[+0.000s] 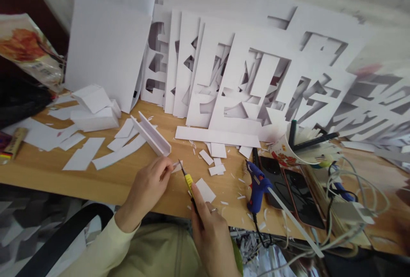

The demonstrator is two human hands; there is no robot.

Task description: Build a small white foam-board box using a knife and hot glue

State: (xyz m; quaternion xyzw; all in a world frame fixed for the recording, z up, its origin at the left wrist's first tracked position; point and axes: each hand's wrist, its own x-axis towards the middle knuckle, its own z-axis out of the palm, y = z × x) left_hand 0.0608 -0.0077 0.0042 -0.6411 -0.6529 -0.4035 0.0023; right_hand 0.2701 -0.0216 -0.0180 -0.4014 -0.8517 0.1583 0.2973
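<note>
My right hand point(211, 230) grips a yellow and black utility knife point(188, 181), its thin blade pointing up and away from me. My left hand point(149, 187) is closed in a pinch at the table's front, by a small white board piece point(176, 167) that juts from its fingertips close to the blade. Just beyond that hand lies a white U-shaped board channel point(153, 136), angled across the table. Below the blade, a flat white rectangle point(205, 190) rests partly behind my right hand. Small white offcuts point(217, 169) are scattered to the right.
A blue glue gun point(258, 187) with a long glue stick lies right of my hands, beside two phones point(304, 198). Behind them stands a paper tub point(288, 151) of sticks and pens. Cut-out white boards point(198, 76) lean at the back. Cables point(352, 225) tangle at right.
</note>
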